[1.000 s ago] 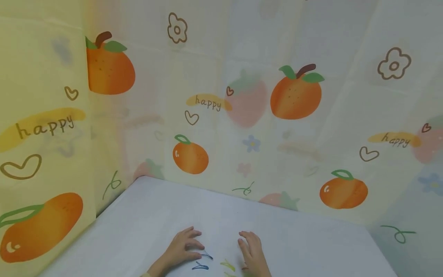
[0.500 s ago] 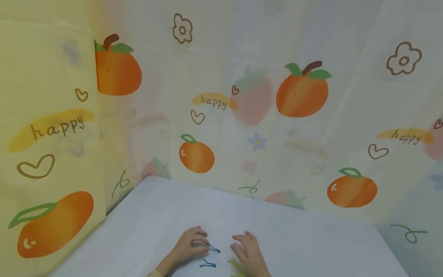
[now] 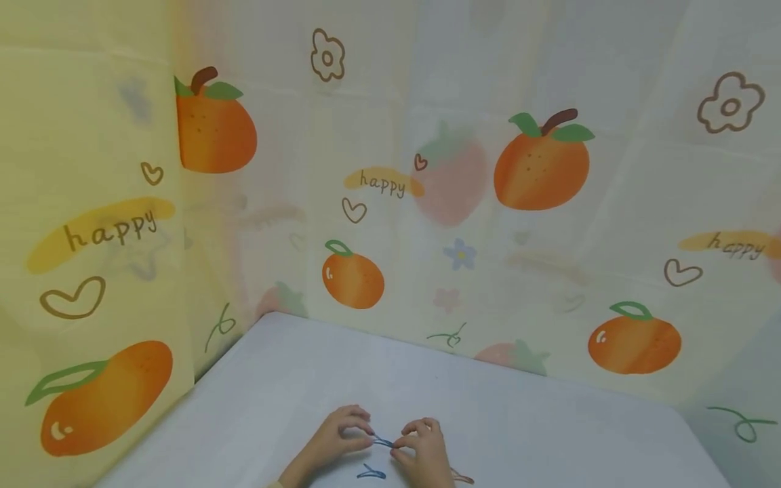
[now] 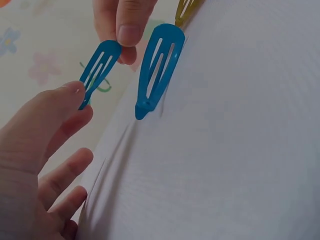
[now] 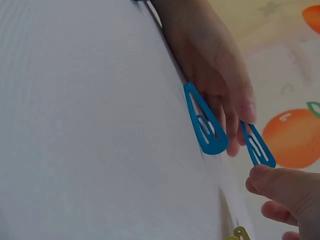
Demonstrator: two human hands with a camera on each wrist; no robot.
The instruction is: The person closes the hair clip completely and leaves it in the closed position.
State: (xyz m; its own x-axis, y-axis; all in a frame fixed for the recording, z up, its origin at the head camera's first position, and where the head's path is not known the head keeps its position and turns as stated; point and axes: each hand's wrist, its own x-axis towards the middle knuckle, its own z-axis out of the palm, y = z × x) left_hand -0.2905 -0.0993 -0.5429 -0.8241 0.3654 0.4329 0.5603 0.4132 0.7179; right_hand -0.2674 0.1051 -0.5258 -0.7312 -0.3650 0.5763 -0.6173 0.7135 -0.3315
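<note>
Between both hands is a blue snap hair clip (image 3: 382, 442), raised a little over the table in the wrist views. My left hand (image 3: 334, 439) pinches its narrow end between thumb and forefinger, the other fingers spread. At the wide end, the thumb and fingers of my right hand (image 3: 426, 453) grip it. A second blue hair clip (image 4: 161, 67) lies on the white table, nearer to me than the held one; both have slender cutouts. The held clip's two tips are covered by fingertips.
A yellow hair clip (image 4: 186, 11) lies beyond the second blue one, partly out of frame. Beside my right hand is a reddish-brown clip (image 3: 462, 476). The white tabletop (image 3: 518, 427) meets a fruit-printed curtain (image 3: 390, 264) at the back and left.
My right hand has come left from over the yellow clips and taken hold of the far blue hair clip. The left hand has closed on its other end. The head view has shifted slightly left.
</note>
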